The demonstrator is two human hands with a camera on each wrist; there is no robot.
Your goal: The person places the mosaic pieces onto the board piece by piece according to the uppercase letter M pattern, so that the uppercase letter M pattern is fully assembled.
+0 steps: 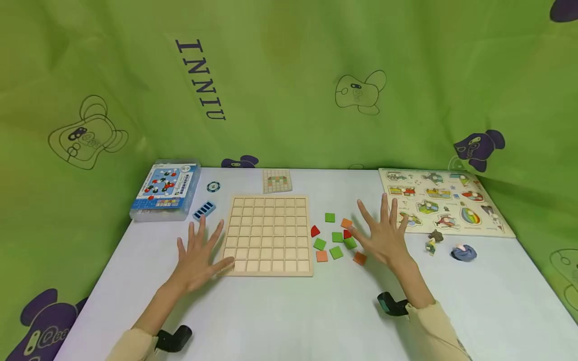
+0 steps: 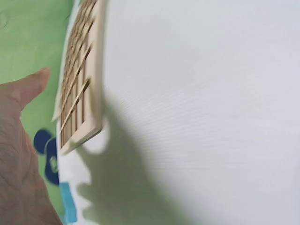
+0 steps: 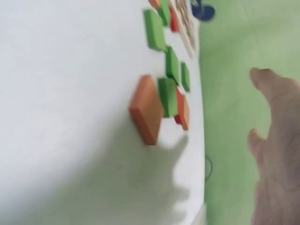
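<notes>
My left hand [image 1: 197, 260] has its fingers spread above the lower left corner of a wooden grid board [image 1: 266, 235], holding nothing. In the left wrist view, the thumb [image 2: 35, 84] stands apart from the board's edge [image 2: 96, 84]. To the right, my right hand [image 1: 384, 240] is also spread and holds nothing. It hovers beside loose green tiles [image 1: 336, 252], orange tiles [image 1: 321, 256] and red pieces [image 1: 314, 231]. In the right wrist view, an orange tile [image 3: 147, 110] lies nearest, with its hand's fingers [image 3: 272, 82] raised clear of the table.
A small pattern card [image 1: 277, 181] lies behind the board. At the left are a boxed molecule set [image 1: 166, 188], a blue striped block [image 1: 204, 210] and a round chip [image 1: 213, 186]. At the right lie a picture puzzle board [image 1: 444, 203], a small figure [image 1: 432, 243] and a blue object [image 1: 463, 252].
</notes>
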